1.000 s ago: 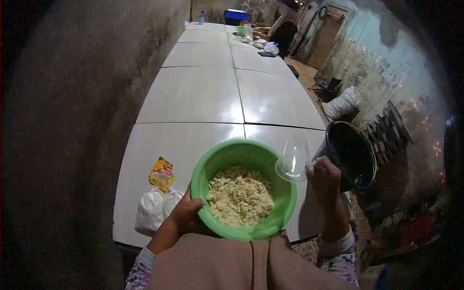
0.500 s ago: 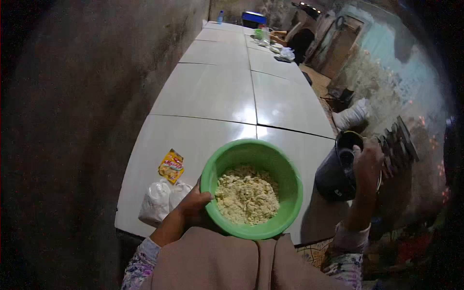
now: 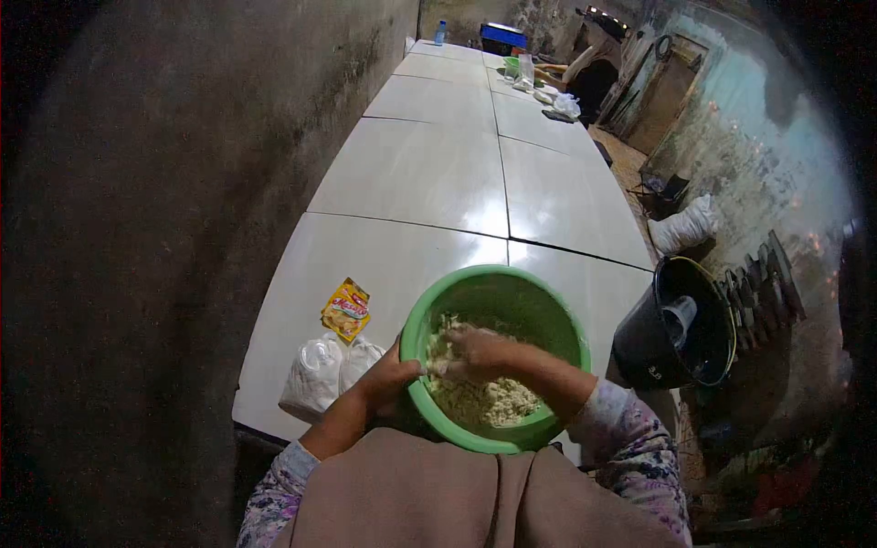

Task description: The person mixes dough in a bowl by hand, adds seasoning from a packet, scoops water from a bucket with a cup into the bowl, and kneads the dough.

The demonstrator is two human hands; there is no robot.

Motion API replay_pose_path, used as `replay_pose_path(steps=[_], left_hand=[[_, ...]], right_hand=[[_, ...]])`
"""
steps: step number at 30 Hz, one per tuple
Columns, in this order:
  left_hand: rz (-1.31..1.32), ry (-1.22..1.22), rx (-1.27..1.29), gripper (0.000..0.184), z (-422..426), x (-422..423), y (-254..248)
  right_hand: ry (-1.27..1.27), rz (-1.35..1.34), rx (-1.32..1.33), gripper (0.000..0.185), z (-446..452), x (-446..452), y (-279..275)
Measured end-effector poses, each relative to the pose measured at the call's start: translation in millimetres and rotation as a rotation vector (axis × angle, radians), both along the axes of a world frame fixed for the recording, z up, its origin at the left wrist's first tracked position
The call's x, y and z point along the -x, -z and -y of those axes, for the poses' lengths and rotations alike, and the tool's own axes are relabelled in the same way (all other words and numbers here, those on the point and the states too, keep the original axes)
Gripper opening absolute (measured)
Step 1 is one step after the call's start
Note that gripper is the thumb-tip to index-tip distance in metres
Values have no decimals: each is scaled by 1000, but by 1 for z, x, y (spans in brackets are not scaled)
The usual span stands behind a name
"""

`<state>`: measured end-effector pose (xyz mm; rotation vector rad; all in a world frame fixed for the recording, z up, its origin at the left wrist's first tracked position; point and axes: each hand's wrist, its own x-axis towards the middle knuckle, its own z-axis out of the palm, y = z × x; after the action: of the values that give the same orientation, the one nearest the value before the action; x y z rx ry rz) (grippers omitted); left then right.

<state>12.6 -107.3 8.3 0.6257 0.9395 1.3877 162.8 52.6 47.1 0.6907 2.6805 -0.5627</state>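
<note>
A green plastic basin stands at the table's near edge against my clothing, its mouth tipped toward me. Inside lies pale, crumbly dough. My left hand is closed on the basin's left rim, thumb over the edge. Down in the basin, my right hand touches the dough near the left inner wall; its fingers are smeared by motion and partly covered in the pale mix. Left of the basin are a yellow seasoning packet and white filled plastic bags.
A black bucket with a clear cup inside stands off the table's right side. The long white table runs along a dark wall. Another person's arm, bags and a blue box are at its far end.
My right hand has moved left from the black bucket into the basin and onto the dough. The left hand keeps its hold on the rim. The whole view has shifted slightly.
</note>
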Motion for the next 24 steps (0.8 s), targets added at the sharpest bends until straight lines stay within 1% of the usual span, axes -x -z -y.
replay_pose_path(steps=[1,2,3,4,5,6,8,9,10,12,13,15,16,17,18,19,20,22,23,24], left_hand=[[57,-13,-33,82,0,-3,-6],[61,-15,-32,82,0,-2,-2],[60,-8,-27,82,0,-1,3],[61,-4,-24,82,1,1,8],[42,23,47,82,2,3,3],[47,19,47,82,2,3,2],[6,8,-6,84,2,1,-2],[103,19,92,86,8,-5,-43],[113,16,93,86,8,-6,-47],[218,40,12,86,10,-6,-49],[222,66,29,86,9,-4,-50],[213,68,31,86,7,-3,-40],[198,76,30,86,6,-2,-36],[125,53,64,87,5,0,-35],[125,59,63,87,6,-1,-36],[150,49,55,87,6,-2,-38],[175,38,48,87,7,-4,-40],[210,48,17,87,6,-5,-34],[249,52,-15,86,5,-4,-30],[242,55,-15,86,4,-1,-25]], right_hand=[[-143,14,5,59,13,-1,-3],[-288,28,9,62,22,-2,-4],[-293,32,10,62,27,-7,-7],[-409,-43,-7,61,28,-15,-10],[-523,-119,-23,60,26,-21,-11],[-527,-114,-21,60,18,-26,-4],[-277,83,19,53,2,-34,16],[-8,80,166,47,0,-31,1],[-11,90,166,47,-9,-34,-12],[-168,-4,255,59,-28,-52,-33],[-173,2,259,59,-26,-60,-42],[-380,77,39,61,-13,-73,-65],[-378,79,39,61,-2,-70,-75],[-311,210,-13,61,15,-62,-85],[-240,339,-65,62,25,-60,-88],[-275,267,-144,59,22,-77,-45],[-270,266,-146,59,13,-73,-27],[-401,247,-158,57,1,-61,-2],[-312,57,-88,48,-3,-55,-1],[-308,51,-90,48,-7,-54,-3]])
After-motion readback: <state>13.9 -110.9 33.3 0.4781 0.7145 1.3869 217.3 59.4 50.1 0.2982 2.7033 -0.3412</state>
